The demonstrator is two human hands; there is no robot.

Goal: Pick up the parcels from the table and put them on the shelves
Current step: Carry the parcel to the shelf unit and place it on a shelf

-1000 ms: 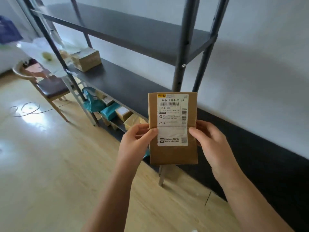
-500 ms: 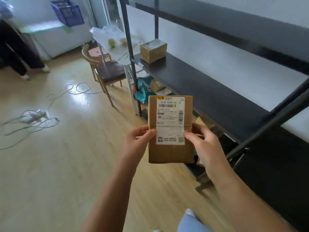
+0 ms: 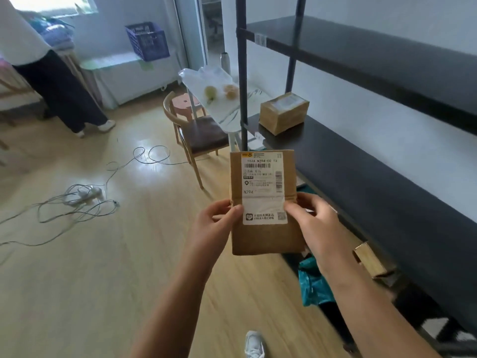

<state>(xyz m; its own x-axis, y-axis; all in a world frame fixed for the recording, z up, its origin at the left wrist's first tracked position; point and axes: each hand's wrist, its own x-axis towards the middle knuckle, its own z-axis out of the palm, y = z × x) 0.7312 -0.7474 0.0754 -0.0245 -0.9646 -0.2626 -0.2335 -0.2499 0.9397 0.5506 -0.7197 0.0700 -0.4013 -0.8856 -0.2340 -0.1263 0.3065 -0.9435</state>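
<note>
Beside dark shelves (image 3: 361,161): flat brown parcel (image 3: 263,202) w/ white label, upright, gripped in both hands.

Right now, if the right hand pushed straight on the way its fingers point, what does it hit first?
The right hand points left, across the brown parcel it already grips. Past that, the left hand on the opposite edge comes first. Depth is unclear.

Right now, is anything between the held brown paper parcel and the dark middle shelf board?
Nothing visible. The brown paper parcel, held in the left hand and right hand, faces open dark shelf board; the taped cardboard box sits at its far end.
</note>
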